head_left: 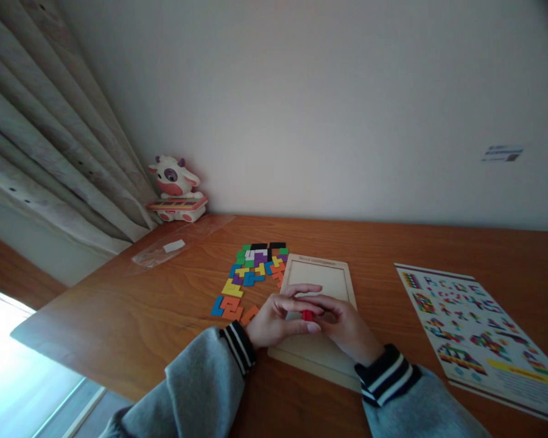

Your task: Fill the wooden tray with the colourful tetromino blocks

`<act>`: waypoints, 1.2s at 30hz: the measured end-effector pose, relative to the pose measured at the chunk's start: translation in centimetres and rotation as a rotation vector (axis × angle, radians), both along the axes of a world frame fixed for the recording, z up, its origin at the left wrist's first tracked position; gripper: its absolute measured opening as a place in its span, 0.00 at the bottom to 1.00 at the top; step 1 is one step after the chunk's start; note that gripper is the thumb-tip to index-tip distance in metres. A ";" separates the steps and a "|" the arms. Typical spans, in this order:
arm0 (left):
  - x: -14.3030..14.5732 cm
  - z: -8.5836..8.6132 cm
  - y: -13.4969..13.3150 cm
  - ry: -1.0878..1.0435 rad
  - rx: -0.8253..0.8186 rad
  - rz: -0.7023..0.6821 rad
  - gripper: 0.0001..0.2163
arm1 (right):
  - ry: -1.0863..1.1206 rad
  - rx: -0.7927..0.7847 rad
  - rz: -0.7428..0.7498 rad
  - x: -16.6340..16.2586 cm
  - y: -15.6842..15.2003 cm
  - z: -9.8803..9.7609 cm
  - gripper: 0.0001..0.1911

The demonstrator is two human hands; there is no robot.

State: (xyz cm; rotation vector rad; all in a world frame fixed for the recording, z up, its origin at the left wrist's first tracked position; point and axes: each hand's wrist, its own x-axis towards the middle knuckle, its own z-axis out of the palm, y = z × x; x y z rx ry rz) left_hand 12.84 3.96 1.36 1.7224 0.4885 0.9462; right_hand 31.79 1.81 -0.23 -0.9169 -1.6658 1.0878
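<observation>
My left hand point(276, 319) and my right hand point(344, 319) meet above the wooden puzzle tray point(313, 365). Between their fingers is a small stack of red puzzle pieces point(307, 315), mostly covered by the fingers. The left thumb and fingers close around it from one side, while the right fingers close in from the other. The tray lies flat with a pale recess and a raised frame. Just left of it, loose coloured puzzle pieces point(249, 278) are spread on the table, including yellow, blue, orange, green, purple and black ones.
A printed pattern sheet point(481, 334) lies on the wooden table point(164, 316) at the right. Toward the back left are a clear plastic bag point(158, 254) and a cow toy with a keyboard point(177, 190). A curtain point(59, 134) hangs at the left, and a wall point(324, 121) stands behind.
</observation>
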 end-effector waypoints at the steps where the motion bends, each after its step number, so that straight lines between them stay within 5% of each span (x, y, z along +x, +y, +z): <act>1: 0.0 0.0 0.0 -0.009 -0.001 -0.003 0.13 | -0.009 0.018 -0.001 -0.1 0.0 0.1 0.16; 12: -0.1 -0.6 0.3 -0.001 0.309 0.231 0.20 | 0.110 -0.285 0.050 -0.9 0.0 -0.3 0.20; 22: -0.4 -0.4 0.6 0.043 0.499 0.285 0.20 | 0.102 -0.348 0.025 -1.2 0.1 -0.7 0.25; 28: -0.6 -0.6 0.7 0.048 0.435 0.381 0.18 | 0.180 -0.360 0.100 -1.2 -0.3 -0.2 0.22; 32: -0.8 -0.9 1.0 0.018 0.312 0.412 0.18 | 0.350 -0.525 0.216 -1.0 -0.4 0.1 0.23; 36: -0.8 -1.3 1.1 -0.018 0.258 0.384 0.19 | 0.509 -0.649 0.170 -1.2 -0.4 0.0 0.22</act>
